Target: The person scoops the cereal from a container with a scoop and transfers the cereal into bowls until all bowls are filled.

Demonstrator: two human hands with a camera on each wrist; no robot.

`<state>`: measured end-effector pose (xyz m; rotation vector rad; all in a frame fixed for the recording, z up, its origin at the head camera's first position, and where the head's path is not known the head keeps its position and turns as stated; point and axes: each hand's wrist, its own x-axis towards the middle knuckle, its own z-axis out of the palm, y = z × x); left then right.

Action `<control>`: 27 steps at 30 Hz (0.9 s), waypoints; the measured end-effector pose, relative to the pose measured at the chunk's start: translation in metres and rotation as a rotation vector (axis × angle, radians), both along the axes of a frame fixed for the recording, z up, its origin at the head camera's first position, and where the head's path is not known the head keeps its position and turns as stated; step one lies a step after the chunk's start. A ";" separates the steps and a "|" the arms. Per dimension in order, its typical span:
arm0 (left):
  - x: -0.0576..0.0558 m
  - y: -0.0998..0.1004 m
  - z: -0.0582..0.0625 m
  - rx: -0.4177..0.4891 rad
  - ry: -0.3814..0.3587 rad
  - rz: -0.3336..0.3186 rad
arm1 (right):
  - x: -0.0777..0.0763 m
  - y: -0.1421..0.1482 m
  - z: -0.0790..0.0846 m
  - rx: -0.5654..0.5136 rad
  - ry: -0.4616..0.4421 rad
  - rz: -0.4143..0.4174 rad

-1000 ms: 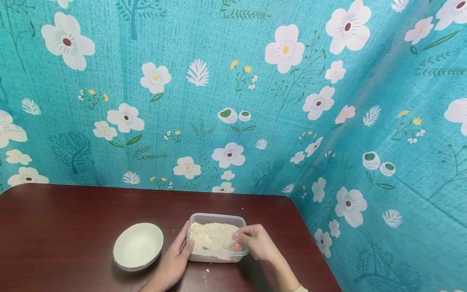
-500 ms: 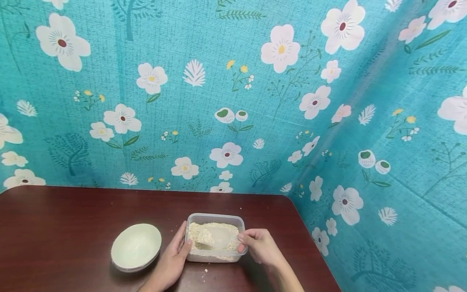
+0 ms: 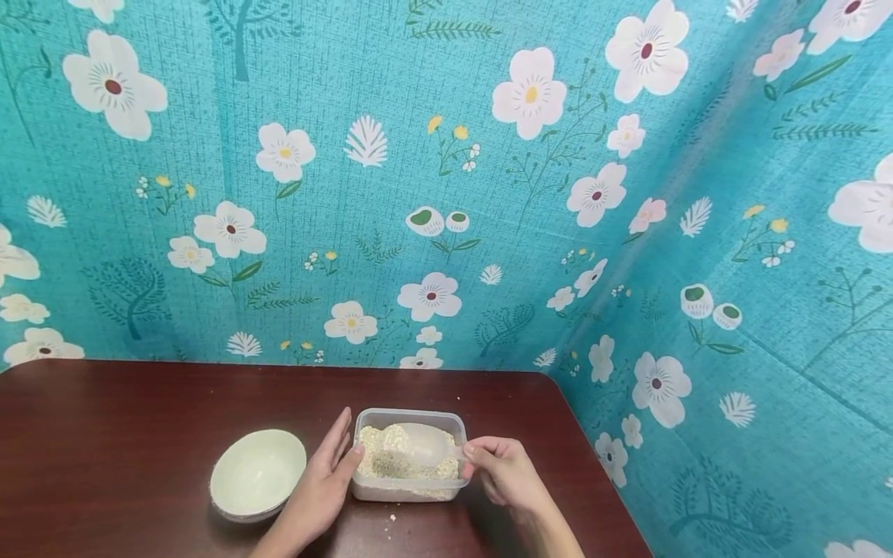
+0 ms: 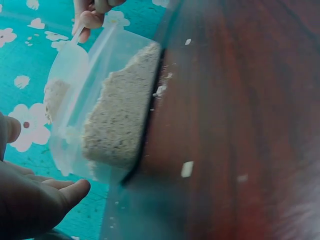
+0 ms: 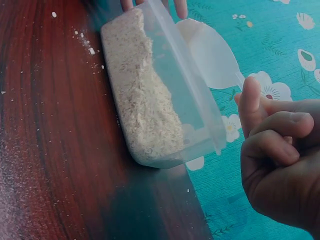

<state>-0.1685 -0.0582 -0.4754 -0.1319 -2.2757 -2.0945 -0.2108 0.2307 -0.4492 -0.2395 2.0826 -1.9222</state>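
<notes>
My right hand [image 3: 512, 474] pinches the handle of a translucent white scoop [image 3: 431, 444] between thumb and fingers. Rolled oats fill the front of the scoop, which is raised over a clear plastic container [image 3: 412, 484]. In the right wrist view the scoop [image 5: 214, 55] shows above the container's rim. Oats [image 5: 145, 100] lie inside the container, sloping up against one side. At the container's left end is my left hand [image 3: 322, 477], its fingers straight and its thumb near the rim. The left wrist view shows the left fingertips [image 4: 75, 192] just off the container's wall.
To the left of the left hand stands a pale round bowl [image 3: 258, 473], with nothing in it. Oat flakes [image 3: 392, 518] are scattered on the dark red wooden table [image 3: 139, 434]. A teal floral cloth [image 3: 391, 194] hangs behind and to the right.
The scoop has risen out of the oats with a load in it, as the right hand lifted. My left hand has loosened from the container's left end, its fingers straightening.
</notes>
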 end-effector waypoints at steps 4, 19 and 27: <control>-0.002 -0.003 0.009 -0.022 0.019 0.006 | -0.001 0.001 0.003 -0.002 0.011 -0.004; -0.005 -0.014 0.032 -0.048 0.104 0.007 | -0.001 0.002 0.016 -0.040 0.054 0.032; -0.005 -0.021 0.035 -0.052 0.096 0.002 | -0.001 0.000 0.020 -0.046 0.077 0.062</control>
